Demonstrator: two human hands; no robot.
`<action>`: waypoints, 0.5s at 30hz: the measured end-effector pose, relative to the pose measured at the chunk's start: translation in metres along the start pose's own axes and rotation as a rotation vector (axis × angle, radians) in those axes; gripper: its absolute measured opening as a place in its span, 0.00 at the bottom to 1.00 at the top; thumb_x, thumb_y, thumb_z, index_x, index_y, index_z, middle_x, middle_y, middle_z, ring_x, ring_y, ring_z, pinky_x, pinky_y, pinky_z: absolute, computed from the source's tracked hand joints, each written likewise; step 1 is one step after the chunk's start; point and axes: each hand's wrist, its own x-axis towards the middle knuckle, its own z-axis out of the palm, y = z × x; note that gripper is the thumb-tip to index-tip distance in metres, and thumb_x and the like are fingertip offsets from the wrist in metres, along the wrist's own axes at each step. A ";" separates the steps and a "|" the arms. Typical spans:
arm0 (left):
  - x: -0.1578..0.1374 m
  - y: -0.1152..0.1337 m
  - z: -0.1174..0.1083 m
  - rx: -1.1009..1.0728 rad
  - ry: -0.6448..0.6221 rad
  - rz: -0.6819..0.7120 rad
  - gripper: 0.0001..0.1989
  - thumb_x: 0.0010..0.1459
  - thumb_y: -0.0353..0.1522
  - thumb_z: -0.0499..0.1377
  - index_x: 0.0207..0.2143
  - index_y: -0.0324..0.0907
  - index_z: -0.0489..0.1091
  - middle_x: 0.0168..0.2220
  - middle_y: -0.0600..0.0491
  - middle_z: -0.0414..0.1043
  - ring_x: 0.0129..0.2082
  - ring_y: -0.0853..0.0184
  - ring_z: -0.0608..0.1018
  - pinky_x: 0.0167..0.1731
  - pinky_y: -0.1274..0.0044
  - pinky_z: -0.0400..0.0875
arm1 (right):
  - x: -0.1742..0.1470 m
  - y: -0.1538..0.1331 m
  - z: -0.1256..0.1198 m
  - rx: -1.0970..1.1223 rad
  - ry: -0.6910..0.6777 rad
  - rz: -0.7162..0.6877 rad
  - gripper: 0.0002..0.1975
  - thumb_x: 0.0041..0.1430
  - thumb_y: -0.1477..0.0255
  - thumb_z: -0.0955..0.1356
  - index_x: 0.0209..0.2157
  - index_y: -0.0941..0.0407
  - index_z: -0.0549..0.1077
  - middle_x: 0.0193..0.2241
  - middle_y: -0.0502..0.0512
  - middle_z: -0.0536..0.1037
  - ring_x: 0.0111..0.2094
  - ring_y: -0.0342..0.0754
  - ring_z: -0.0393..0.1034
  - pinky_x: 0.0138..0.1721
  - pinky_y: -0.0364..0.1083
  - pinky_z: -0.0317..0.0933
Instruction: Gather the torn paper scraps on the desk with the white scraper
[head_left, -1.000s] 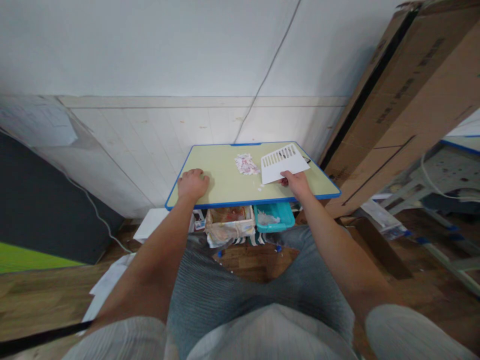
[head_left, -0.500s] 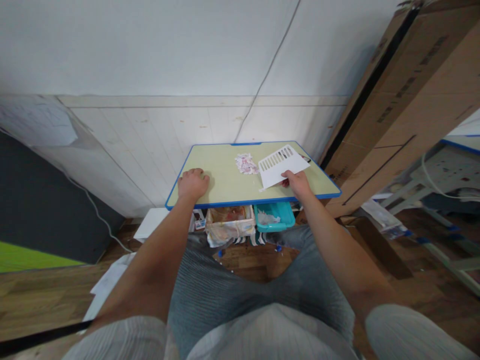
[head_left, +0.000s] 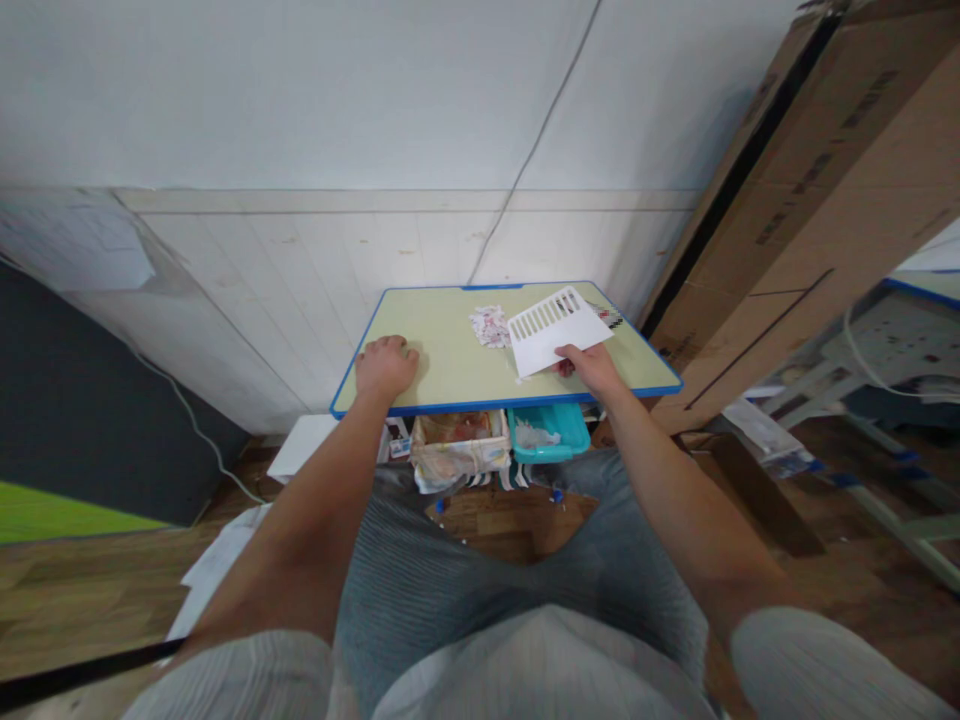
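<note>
My left hand (head_left: pixel 387 366) rests on the left side of the small table (head_left: pixel 442 360), palm down with fingers laid on the top and nothing in them. My right hand (head_left: pixel 592 367) pinches a white sheet of card (head_left: pixel 541 348) by its near edge, thumb on top. A row of slots is cut along the card's far side, and it is held tilted over the table. Left of the card lies a heap of small white and pinkish paper pieces (head_left: pixel 489 327). Past its right corner, a dark-and-white patterned strip (head_left: pixel 612 317) shows partly; the card hides the rest.
Below the tabletop sit a cloth-lined basket (head_left: pixel 461 457) and a turquoise bin (head_left: pixel 551 452) with whitish scraps inside. Tall cardboard boxes (head_left: pixel 795 210) stand close on the right. A white wall (head_left: pixel 300 110) with a hanging cable (head_left: pixel 536 140) rises behind the table.
My right hand has shifted the card slightly left, and more of the patterned strip behind it now shows. My left hand has stayed in place.
</note>
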 end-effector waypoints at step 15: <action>0.000 -0.001 0.002 -0.005 0.008 -0.004 0.28 0.75 0.40 0.51 0.67 0.38 0.78 0.69 0.34 0.78 0.69 0.42 0.77 0.68 0.55 0.71 | -0.002 -0.001 -0.002 0.021 0.004 0.006 0.09 0.44 0.62 0.73 0.25 0.52 0.75 0.17 0.51 0.77 0.20 0.49 0.70 0.25 0.47 0.67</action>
